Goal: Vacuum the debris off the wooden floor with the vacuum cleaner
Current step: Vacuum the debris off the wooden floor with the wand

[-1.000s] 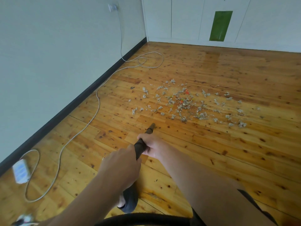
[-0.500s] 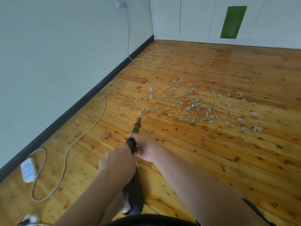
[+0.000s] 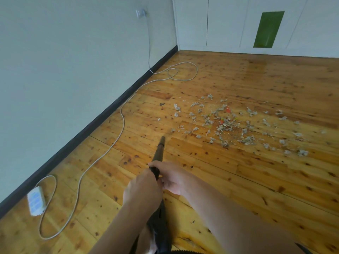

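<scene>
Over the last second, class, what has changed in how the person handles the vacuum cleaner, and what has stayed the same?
The vacuum wand swung its tip left, toward the near-left edge of the debris. The right hand slid back along it, close to the left hand. Both keep gripping. The debris, white cord and power strip lie as before.

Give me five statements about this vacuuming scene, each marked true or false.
1. The left hand and the right hand both grip the vacuum tube. True.
2. The tube's tip is buried in the middle of the debris. False: it stops short of the scatter's near left edge.
3. A white cord lies on the wooden floor along the left wall. True.
4. The power strip lies right of the debris. False: it lies far left, by that wall.
5. A green panel shows on the far wall. True.
</scene>
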The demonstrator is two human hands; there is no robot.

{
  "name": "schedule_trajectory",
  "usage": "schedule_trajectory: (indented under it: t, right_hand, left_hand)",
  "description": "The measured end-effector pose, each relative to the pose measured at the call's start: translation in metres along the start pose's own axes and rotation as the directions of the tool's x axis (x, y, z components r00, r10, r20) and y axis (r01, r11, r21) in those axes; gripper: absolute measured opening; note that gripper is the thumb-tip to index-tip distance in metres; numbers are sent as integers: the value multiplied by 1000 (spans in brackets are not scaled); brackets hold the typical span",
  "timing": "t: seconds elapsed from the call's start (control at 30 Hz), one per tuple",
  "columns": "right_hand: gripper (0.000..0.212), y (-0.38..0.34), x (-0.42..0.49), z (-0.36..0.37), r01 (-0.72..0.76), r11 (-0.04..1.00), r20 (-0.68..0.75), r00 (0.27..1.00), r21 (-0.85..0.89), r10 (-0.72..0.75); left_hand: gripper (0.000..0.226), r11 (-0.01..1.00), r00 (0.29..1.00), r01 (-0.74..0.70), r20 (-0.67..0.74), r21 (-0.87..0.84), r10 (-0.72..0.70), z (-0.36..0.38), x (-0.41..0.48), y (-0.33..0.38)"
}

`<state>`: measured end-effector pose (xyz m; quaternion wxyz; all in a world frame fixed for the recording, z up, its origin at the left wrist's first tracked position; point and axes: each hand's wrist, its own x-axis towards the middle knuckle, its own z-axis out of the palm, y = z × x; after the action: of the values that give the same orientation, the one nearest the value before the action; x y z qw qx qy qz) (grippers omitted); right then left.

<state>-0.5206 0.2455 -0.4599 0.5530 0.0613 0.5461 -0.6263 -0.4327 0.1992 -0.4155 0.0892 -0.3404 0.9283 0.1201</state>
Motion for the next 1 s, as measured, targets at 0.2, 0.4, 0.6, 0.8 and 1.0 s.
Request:
schedule_trajectory:
  t: [0.2, 0.4, 0.6, 0.8, 1.0]
  right_hand:
    - [29, -1, -15, -11, 40, 998, -4, 999, -54, -40]
    - [35, 2, -39, -23, 5, 997, -30, 1000, -82, -8]
    - [21, 12, -58, -31, 13, 1000, -157, 987, -17, -15]
    - [19, -7, -73, -47, 82, 991, -258, 965, 109, -52]
    - [16, -33, -96, -70, 84, 979, -307, 941, -186, -139]
  left_hand:
    - [19, 930, 985, 67, 171, -361, -4, 3, 10, 5]
    - [19, 497, 898, 376, 440, -782, 13, 0, 6, 11]
    - [19, 494, 920, 324, 391, -807, 35, 11, -5, 22]
    - [17, 659, 966, 169, 255, -733, 35, 19, -5, 12]
    - [12, 518, 942, 253, 330, -817, 59, 25, 7, -4]
